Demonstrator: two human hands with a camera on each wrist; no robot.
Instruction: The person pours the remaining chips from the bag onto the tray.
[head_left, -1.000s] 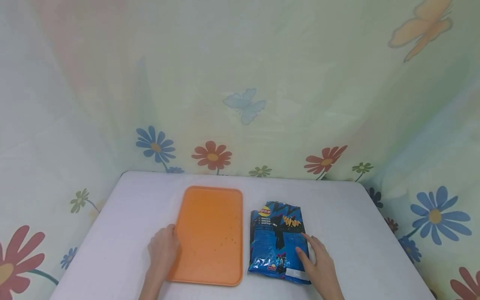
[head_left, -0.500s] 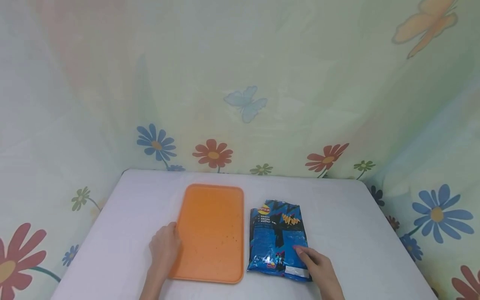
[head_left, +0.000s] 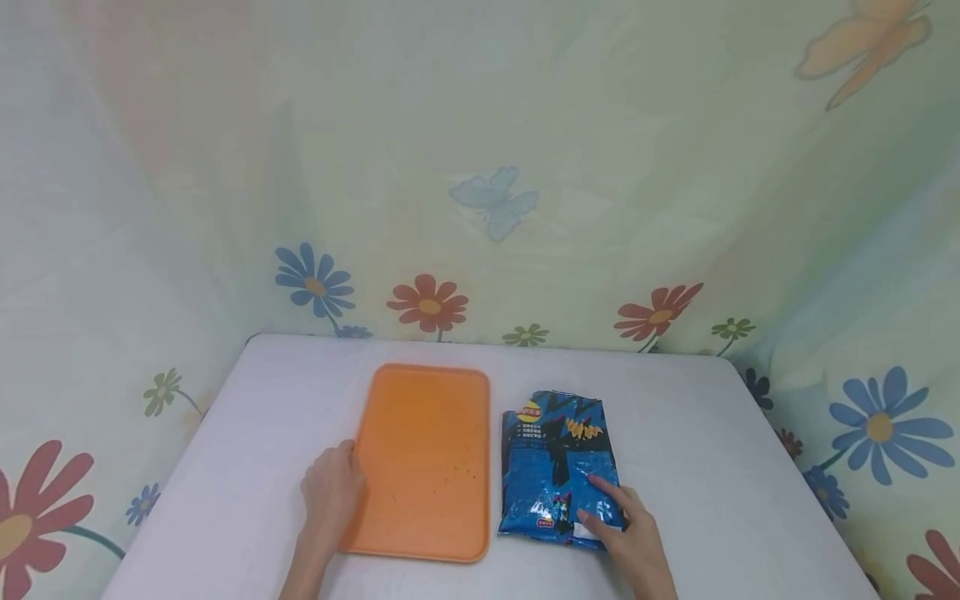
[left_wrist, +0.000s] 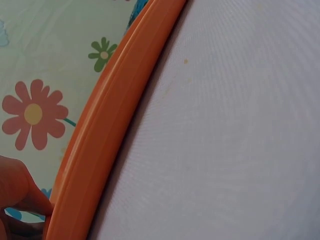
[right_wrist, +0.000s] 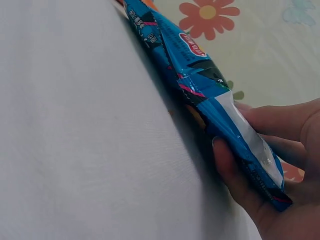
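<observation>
An orange rectangular tray (head_left: 427, 458) lies on the table, with a few dark specks on its surface. My left hand (head_left: 332, 493) grips its left rim; in the left wrist view, fingers (left_wrist: 22, 187) meet that orange rim (left_wrist: 95, 135). To the right lies a blue and black bag of chips (head_left: 558, 471), its printed side up. My right hand (head_left: 633, 533) holds the bag's near right corner, thumb and index finger on top. In the right wrist view, the same bag (right_wrist: 192, 82) sits between the digits (right_wrist: 232, 170), close over the tablecloth.
The table has a white cloth (head_left: 697, 458). A curtain printed with flowers and butterflies (head_left: 491, 204) encloses its back and sides. A narrow strip of tablecloth separates the tray from the bag.
My right thumb and index finger drew together, then spread again over the bag's corner. The bag has shifted slightly away from me. My left hand has stayed at the tray's rim.
</observation>
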